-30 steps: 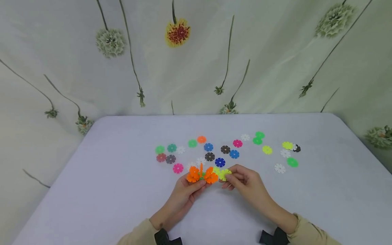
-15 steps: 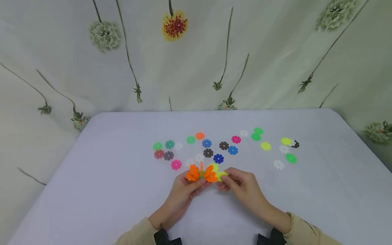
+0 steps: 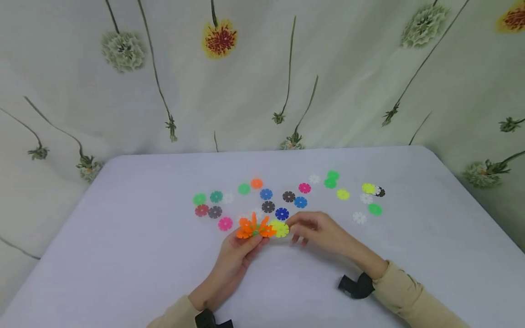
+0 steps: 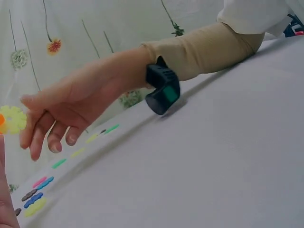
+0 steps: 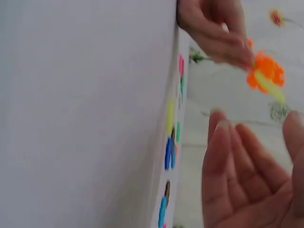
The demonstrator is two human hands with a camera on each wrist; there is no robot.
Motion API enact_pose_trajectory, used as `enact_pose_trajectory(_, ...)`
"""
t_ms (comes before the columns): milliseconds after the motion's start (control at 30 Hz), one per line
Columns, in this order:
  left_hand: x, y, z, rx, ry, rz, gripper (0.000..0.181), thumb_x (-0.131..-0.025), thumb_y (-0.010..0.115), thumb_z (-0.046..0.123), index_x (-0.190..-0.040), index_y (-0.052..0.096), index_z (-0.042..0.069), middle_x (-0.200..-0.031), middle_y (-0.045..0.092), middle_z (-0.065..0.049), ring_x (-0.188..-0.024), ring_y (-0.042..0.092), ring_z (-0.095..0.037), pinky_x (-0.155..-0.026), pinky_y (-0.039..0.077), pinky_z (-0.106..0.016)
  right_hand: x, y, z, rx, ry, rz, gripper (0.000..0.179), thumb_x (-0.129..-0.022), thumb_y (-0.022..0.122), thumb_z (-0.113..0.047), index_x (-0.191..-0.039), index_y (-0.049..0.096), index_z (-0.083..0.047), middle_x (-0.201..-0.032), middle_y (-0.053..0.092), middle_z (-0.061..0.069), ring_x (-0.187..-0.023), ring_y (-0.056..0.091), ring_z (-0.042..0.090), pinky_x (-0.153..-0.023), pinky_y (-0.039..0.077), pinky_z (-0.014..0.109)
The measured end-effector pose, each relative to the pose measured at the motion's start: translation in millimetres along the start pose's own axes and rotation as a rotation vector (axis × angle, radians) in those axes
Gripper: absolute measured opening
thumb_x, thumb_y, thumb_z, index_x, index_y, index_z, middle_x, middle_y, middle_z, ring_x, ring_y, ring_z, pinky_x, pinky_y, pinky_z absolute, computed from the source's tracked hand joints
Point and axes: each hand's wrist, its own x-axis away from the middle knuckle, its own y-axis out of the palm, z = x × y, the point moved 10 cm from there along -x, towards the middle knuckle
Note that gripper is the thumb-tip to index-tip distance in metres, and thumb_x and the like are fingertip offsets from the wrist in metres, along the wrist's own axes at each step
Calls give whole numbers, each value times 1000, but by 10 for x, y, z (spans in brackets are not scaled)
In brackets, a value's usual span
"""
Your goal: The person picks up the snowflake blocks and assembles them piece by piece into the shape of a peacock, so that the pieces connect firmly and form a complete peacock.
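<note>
My left hand (image 3: 234,257) holds a cluster of orange notched plastic discs (image 3: 244,229) round a small green piece, raised above the table. A yellow notched disc (image 3: 282,229) sticks out from the cluster's right side, and its joint is hidden in the head view. Just right of that disc is my right hand (image 3: 324,231), its fingers loosely bent and holding nothing. The right wrist view shows a gap between my right fingers (image 5: 247,161) and the yellow disc (image 5: 270,87). In the left wrist view the yellow disc (image 4: 13,119) appears near the right fingertips.
Loose notched discs lie across the middle of the white table (image 3: 143,255), among them a pink one (image 3: 225,223), a dark blue one (image 3: 281,213) and a green one (image 3: 375,209). Behind the table hangs a flower-print cloth (image 3: 246,100).
Earlier my right hand pinched the yellow disc and brought it to the orange cluster. Now it has let go and moved slightly off, while the disc stays on the cluster. The head view has shifted.
</note>
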Motion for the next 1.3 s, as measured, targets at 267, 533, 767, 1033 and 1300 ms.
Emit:
enact_pose_trajectory(267,7,-4,-136,-14,-58,-31,19,-91,60,3,-107,54,-3,-107,59,-13,-99,61,-23,-91,45,-34,-338,-523,521,570,272,119,24,-85,69,-16,-100,61,1,-85,56,8,-75,53,22,-64,48,32)
enact_pose_trajectory(533,26,88,-142,-72,-45,-99,14,-89,63,3,-101,58,0,-104,61,-14,-98,61,-23,-91,45,-37,-415,-411,549,610,257,35,25,-81,73,-16,-96,59,-2,-85,55,7,-79,50,23,-72,46,36)
enact_pose_trajectory(767,74,32,-179,-56,-75,-70,21,-89,63,4,-107,56,-2,-106,61,-13,-98,61,-22,-90,45,-35,-345,-262,546,551,190,-13,24,-79,76,-16,-90,57,-5,-79,52,2,-74,48,20,-66,45,32)
enact_pose_trajectory(1033,84,33,-125,-88,-36,-81,26,-88,64,2,-110,55,-6,-106,62,-16,-97,62,-23,-89,46,-35,-83,-122,277,122,87,15,12,-89,61,1,-100,61,6,-72,63,5,-62,62,19,-61,54,26)
enact_pose_trajectory(1300,76,43,-5,-190,51,-100,36,-86,65,-2,-118,53,-11,-110,62,-21,-98,62,-26,-85,48,-36,94,-1,-206,34,-16,94,8,-86,67,-6,-91,64,-1,-75,67,3,-72,65,23,-64,54,28)
